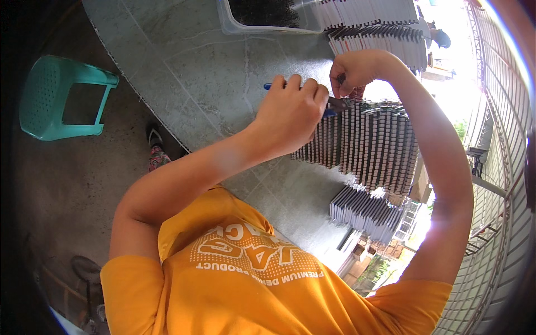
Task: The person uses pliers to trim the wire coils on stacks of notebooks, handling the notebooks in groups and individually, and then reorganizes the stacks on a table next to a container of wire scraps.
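Note:
My left hand [291, 114] is closed around blue-handled pliers [330, 113], whose dark metal jaws point right, at the top end of a tall stack of wire-bound notebooks [363, 145]. Rows of binding loops cover the side of that stack facing me. Just beyond the jaws, my right hand [358, 72] is curled in a pinch. A small dark piece [341, 79] shows between its thumb and fingers, too small to make out fully. A bit of red [357, 92] lies beneath that hand, partly hidden.
A clear plastic tub [268, 29] of black wire-like pieces stands at the table's far side. Beside it are more bound stacks [379, 42]; another stack [365, 212] sits nearer. The grey table [190, 84] ends at left, near a green stool [50, 100]. Another person's foot [154, 135] shows there.

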The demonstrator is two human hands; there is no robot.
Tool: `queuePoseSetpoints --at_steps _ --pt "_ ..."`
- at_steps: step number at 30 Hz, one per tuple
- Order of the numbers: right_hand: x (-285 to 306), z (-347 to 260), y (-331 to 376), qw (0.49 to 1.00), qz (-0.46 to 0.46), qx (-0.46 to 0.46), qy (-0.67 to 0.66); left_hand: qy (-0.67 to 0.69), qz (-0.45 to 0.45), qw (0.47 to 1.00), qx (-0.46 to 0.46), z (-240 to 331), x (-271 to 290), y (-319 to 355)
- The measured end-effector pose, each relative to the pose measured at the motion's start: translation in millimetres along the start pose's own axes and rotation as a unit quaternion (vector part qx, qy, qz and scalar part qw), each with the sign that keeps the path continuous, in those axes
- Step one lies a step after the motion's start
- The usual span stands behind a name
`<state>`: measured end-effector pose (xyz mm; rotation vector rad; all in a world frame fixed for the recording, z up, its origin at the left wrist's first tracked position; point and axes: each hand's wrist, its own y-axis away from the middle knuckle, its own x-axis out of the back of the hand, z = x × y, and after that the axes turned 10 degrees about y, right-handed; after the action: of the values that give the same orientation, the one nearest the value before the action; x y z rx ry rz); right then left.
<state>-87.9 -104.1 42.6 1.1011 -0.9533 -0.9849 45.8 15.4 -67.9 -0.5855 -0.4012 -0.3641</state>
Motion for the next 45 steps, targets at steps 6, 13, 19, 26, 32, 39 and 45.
queuePoseSetpoints --at_steps 6,13,19,26,32,39,45 --pt "1.2 -9.6 5.7 0.998 0.016 -0.048 -0.026 -0.019 -0.019 1.0 0.017 0.6 -12.0 -8.7" --pt "2.9 0.6 3.4 1.0 -0.014 -0.004 -0.02 0.017 -0.03 0.999 0.002 -4.5 -20.4 -16.7" --pt "3.0 -2.9 6.4 1.0 -0.015 -0.01 -0.024 0.065 -0.09 0.993 0.045 -5.2 -15.2 -19.9" --pt "0.8 2.0 7.4 0.999 -0.008 -0.008 -0.034 0.012 -0.016 1.0 -0.002 4.1 -5.8 -8.6" --pt "2.6 -4.8 15.9 1.0 -0.005 -0.007 -0.022 0.006 -0.015 1.0 -0.014 0.8 -10.8 -11.8" --pt "0.0 -0.5 17.7 0.999 0.014 -0.009 -0.047 -0.029 0.01 0.999 -0.022 0.1 -8.7 -11.7" --pt "-2.5 6.6 16.8 0.997 0.021 0.006 -0.069 -0.028 0.016 0.999 -0.028 2.7 -5.8 -13.4"
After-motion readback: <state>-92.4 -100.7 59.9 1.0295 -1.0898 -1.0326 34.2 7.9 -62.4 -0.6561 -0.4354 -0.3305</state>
